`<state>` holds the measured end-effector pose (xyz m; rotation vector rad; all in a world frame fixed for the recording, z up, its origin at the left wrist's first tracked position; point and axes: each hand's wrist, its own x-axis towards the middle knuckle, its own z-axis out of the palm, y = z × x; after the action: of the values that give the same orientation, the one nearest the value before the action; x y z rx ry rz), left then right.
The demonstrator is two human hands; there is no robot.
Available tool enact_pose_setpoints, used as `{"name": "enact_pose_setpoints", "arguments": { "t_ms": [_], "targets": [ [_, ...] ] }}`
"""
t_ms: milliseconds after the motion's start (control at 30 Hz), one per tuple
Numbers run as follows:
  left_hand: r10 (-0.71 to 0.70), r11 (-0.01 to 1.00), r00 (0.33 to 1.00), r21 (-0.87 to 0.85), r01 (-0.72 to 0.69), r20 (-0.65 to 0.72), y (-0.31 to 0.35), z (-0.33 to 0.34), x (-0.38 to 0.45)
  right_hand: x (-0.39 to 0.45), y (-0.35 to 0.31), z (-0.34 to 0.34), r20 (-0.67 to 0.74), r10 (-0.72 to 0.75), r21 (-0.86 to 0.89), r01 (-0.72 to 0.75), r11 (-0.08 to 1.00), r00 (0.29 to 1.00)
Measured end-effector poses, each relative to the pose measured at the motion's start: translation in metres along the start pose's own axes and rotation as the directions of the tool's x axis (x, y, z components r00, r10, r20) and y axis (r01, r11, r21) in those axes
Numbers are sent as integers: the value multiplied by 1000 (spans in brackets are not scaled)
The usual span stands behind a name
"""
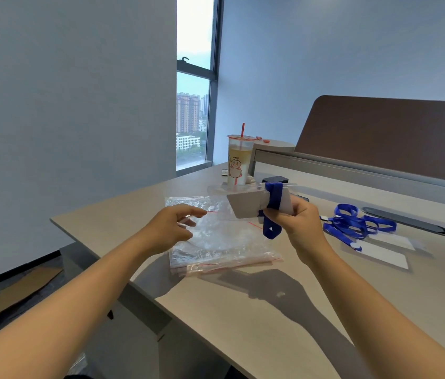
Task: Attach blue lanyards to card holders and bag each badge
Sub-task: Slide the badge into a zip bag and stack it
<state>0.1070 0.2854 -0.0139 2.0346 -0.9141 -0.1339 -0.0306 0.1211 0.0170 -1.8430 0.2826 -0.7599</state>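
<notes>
Right hand (299,220) grips the lanyard-wrapped card holder (254,204) just above the bag stack (224,242); left hand (173,228) pinches the top bag's mouth, which should be spread wider before insertion.

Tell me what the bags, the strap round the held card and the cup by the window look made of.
Zip bags: thin clear plastic film, glossy and crinkled, with red seal lines.
Blue lanyard wrapped round the card holder in the right hand: apparently woven fabric ribbon, matte and limp.
Drink cup: translucent plastic, the drink showing through, with a printed cartoon and a red straw.
</notes>
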Motion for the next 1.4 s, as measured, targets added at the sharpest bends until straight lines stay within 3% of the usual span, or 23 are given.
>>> {"name": "enact_pose_setpoints", "arguments": {
  "t_ms": [233,367,467,567,733,833,1200,1400],
  "targets": [
    [8,993,1000,-120,-7,7,13,-2,3,8,7,-2,106,-42,-433,84,897,994],
    [34,986,995,-165,-19,89,25,-1,2,15,6,-2,159,-44,-521,122,845,986],
    [67,995,982,-91,-52,179,31,5,4,18,1,0,144,-51,-488,116,865,988],
    [86,996,986,-22,-83,145,32,7,8,21,0,0,168,-53,-447,124,886,984],
    [108,971,993,-210,-114,-36,41,3,12,23,-4,-4,233,-71,-500,182,847,970],
    [101,966,991,-231,-118,-82,43,5,16,23,-9,-7,273,-51,-516,191,835,961],
    [107,958,991,-257,-126,-86,54,13,19,27,-10,-11,285,-145,-429,262,865,947],
    [79,949,994,-300,-97,-72,60,20,21,30,-8,-7,309,-112,-346,221,912,944]
  ]
}}
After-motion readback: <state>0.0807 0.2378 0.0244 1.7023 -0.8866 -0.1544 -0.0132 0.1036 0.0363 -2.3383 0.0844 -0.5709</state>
